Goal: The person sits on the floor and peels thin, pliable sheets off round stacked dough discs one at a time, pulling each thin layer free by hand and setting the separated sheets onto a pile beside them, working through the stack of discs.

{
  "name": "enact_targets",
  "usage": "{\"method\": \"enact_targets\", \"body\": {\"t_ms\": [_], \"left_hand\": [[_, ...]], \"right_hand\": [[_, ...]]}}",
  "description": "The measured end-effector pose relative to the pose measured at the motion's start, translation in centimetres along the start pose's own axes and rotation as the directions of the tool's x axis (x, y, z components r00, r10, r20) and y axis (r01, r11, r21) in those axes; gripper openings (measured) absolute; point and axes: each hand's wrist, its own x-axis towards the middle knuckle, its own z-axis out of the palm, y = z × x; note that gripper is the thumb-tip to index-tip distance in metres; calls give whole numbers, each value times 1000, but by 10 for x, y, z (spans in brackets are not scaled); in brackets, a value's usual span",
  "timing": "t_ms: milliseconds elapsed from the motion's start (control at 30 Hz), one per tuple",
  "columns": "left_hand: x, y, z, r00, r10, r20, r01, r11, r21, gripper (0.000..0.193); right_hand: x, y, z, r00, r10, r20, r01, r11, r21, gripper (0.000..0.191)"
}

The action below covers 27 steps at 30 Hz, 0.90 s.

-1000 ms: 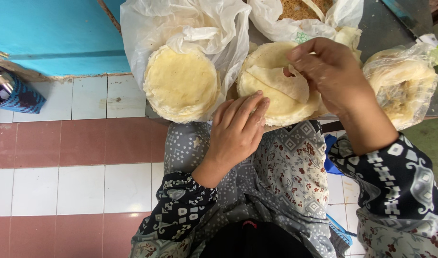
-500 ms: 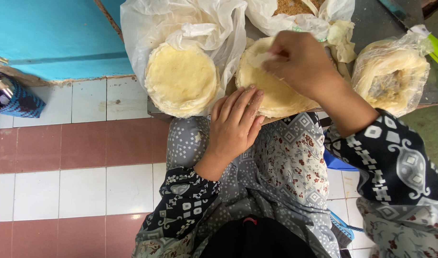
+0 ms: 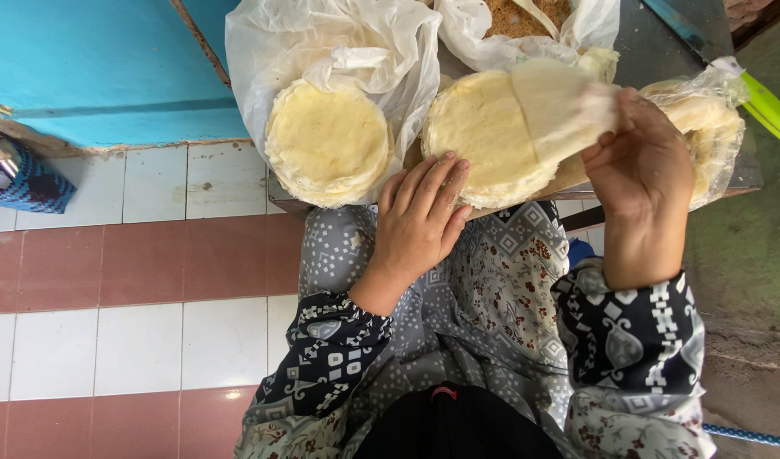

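A thin, pale, translucent round wrapper sheet (image 3: 553, 106) hangs lifted over the middle stack of pale yellow round wrappers (image 3: 483, 136), pinched at its three o'clock edge by the right hand (image 3: 641, 161). The left hand (image 3: 419, 221) lies flat and unclenched, fingertips pressing the stack's six o'clock rim. At nine o'clock sits another stack on white crumpled plastic (image 3: 326, 140); at three o'clock, a bagged stack (image 3: 709, 127).

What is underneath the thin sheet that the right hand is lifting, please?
A stack of pale round wrappers, steadied by the left hand. The lifted sheet covers its right edge; the board beneath is mostly hidden.
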Motion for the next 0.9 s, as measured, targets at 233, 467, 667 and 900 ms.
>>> {"method": "enact_targets", "body": {"t_ms": [233, 467, 667, 900], "left_hand": [[8, 0, -9, 1000, 10, 17, -11, 1000, 18, 51], [37, -2, -42, 995, -85, 47, 95, 943, -318, 56], [64, -55, -77, 906, -97, 411, 421, 127, -898, 60], [83, -146, -133, 907, -308, 289, 421, 632, -650, 20]], "right_hand": [[-22, -26, -20, 983, -160, 86, 136, 963, 231, 14], [-46, -32, 52, 898, -36, 438, 95, 989, -114, 18], [-48, 13, 123, 703, 390, 594, 17, 826, -563, 24], [20, 86, 174, 614, 346, 710, 453, 582, -676, 22]]}}
